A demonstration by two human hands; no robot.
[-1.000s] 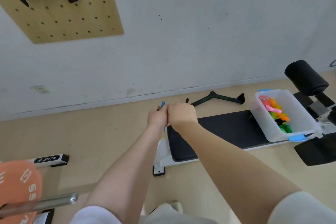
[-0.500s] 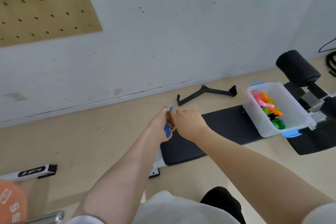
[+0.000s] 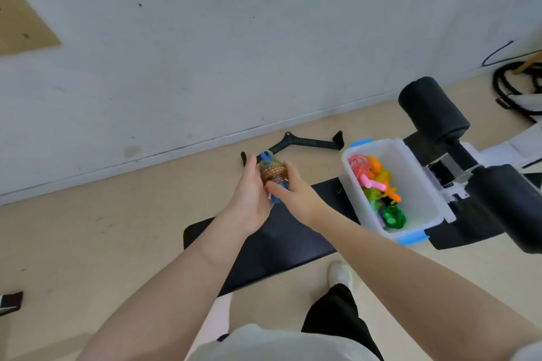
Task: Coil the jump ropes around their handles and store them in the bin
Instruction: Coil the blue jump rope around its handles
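Between my two hands is a jump rope with blue handles, its brownish multicoloured cord wound in a bundle around them. My left hand cups it from the left with fingers up. My right hand grips it from the right, thumb across the lower handle. To the right, a clear plastic bin with blue latches stands on the black bench pad. Inside lie several coiled ropes, pink, orange and green.
A black cable-machine handle bar lies on the floor by the wall. Black foam rollers of the bench stand right of the bin. Black cables lie at the far right. My shoe is below the bench.
The view has swung right and down. My hands have opened around the rope so the coiled bundle shows, and they sit nearer the bin than before.
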